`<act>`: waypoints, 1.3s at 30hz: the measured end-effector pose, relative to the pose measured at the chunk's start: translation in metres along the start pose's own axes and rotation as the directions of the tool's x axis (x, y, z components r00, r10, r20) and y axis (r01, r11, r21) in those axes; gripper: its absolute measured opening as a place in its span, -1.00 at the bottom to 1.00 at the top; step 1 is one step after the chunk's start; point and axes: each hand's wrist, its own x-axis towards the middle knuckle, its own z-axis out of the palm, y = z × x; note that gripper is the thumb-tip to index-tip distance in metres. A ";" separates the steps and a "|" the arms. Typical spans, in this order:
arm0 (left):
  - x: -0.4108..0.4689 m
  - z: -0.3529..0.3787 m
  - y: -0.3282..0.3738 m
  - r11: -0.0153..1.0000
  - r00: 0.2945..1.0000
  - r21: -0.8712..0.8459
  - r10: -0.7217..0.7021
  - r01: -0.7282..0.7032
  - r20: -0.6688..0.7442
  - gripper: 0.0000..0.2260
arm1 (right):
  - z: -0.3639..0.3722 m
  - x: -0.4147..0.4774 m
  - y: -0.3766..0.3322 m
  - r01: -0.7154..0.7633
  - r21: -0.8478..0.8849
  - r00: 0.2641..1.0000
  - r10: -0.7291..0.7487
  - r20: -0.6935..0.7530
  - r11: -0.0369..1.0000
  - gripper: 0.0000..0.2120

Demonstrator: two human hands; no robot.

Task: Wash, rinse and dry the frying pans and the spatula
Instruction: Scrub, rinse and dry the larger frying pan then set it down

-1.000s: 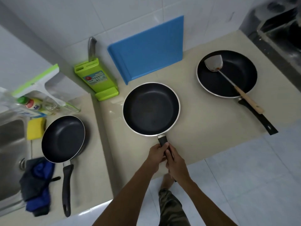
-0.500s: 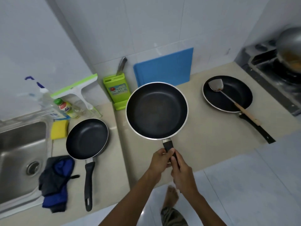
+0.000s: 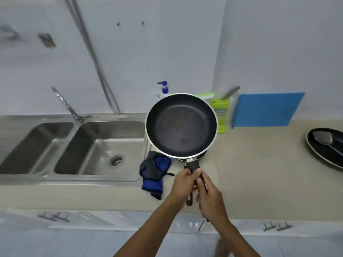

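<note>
While the left hand (image 3: pixel 182 181) and the right hand (image 3: pixel 209 197) both clamp its handle, the frying pan (image 3: pixel 181 125) hangs just right of the sink (image 3: pixel 111 130), looking dry. I judge nothing is washed yet; the other pan (image 3: pixel 323 154) and the spatula (image 3: pixel 323 139) lie far right.

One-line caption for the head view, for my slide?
Left hand and right hand grip the frying pan by its handle, held over the counter beside the double sink.

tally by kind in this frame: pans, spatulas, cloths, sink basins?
Frying pans: 3 (held pan, mostly hidden pan beneath it, right pan)
Spatula: 1
Cloth: 1
Sink basins: 2 (left basin, right basin)
Total: 7
</note>
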 end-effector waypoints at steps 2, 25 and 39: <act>-0.009 -0.045 0.005 1.000 0.997 -0.016 0.010 -0.011 -0.083 -0.76 | 0.039 0.001 -0.018 0.013 0.008 0.998 -0.013 0.067 1.000 -0.71; 0.072 -0.388 0.003 0.965 0.925 -0.174 -0.242 0.197 -0.294 -0.75 | 0.365 0.096 -0.099 -0.024 -0.132 0.901 0.079 0.426 0.991 -0.70; 0.134 -0.487 0.001 0.924 0.924 -0.105 -0.376 0.367 -0.076 -0.79 | 0.461 0.136 -0.093 -0.072 -0.246 0.922 0.159 0.353 0.967 -0.69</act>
